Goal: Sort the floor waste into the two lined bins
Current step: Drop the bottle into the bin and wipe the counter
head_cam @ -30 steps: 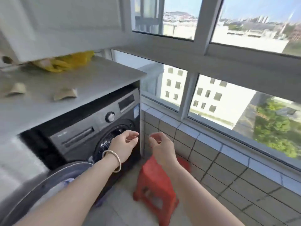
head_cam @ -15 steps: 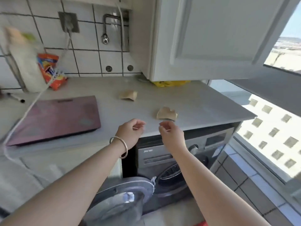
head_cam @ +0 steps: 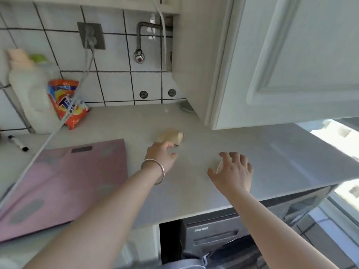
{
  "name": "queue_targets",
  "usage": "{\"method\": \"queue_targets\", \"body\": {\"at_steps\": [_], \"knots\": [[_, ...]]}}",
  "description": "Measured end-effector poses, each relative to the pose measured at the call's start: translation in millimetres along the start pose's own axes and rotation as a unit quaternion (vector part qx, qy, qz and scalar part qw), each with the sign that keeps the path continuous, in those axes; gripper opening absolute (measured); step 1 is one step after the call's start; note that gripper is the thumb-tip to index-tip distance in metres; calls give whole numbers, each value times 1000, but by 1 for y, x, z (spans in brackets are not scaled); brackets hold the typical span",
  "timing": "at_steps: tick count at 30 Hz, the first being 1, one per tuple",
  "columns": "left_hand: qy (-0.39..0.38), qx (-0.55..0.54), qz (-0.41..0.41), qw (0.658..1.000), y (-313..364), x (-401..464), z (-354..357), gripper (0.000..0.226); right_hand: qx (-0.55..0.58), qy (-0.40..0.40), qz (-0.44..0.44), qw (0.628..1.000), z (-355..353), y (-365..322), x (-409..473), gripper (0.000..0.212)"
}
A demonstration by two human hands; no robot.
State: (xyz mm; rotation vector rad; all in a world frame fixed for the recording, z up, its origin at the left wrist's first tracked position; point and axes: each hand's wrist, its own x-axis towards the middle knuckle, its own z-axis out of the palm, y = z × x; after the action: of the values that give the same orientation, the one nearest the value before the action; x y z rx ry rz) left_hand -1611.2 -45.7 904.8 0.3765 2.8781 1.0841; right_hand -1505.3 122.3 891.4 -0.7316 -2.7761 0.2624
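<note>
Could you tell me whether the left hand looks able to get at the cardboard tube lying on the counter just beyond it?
Probably yes: the left hand is right at the cardboard tube, fingers at its near side, with nothing between them on the counter.

The surface (head_cam: 223,133) is pale grey, the scale (head_cam: 64,183) pink, the detergent bag (head_cam: 67,102) orange, the cardboard tube (head_cam: 171,137) tan, the wall tiles (head_cam: 114,41) white with dark grout.
</note>
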Motion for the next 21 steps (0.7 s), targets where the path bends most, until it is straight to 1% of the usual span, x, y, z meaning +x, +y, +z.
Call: {"method": "queue_targets", "body": {"at_steps": [3,5,7,8,12,15,17,21], "knots": [[-8,64,6,998,-5,40,3,43,-50,-37,49,997,6,3,11,67],[-15,105,9,994,-9,67,7,55,-51,-53,87,993,9,5,16,68],[-24,136,15,990,-9,89,12,63,-34,-54,116,991,11,5,18,63],[-28,137,15,990,-7,97,14,65,-28,-52,124,990,12,4,19,60],[-37,77,8,996,1,114,21,72,-28,-64,151,986,14,-2,20,49],[-60,71,-9,996,-1,124,31,77,-36,-61,168,983,16,-5,18,47],[-75,80,-12,994,-4,130,39,73,-38,-62,173,982,15,-6,16,48],[-71,70,16,995,-3,126,53,64,-55,-83,177,979,13,-7,13,54]]}}
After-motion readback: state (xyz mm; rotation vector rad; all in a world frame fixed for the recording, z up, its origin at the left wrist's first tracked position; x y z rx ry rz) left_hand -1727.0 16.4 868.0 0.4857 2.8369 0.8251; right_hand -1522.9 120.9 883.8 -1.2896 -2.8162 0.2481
